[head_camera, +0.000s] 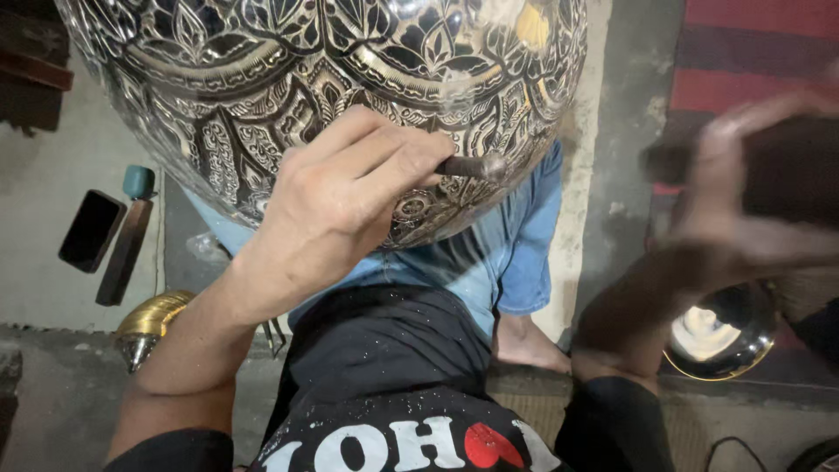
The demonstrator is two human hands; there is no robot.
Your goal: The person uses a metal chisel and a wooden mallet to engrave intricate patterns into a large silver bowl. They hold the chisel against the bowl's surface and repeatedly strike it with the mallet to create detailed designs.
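Two hands differ: the left hand (336,197) grips a punch (472,165) lying rightward against the bowl (262,79), while the blurred right hand (743,205), well apart, clutches something dark.

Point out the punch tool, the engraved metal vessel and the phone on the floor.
punch tool (472,165), head view, its dark shaft past the fingers.
engraved metal vessel (262,52), head view, its patterned wall.
phone (91,231), head view, its dark screen.
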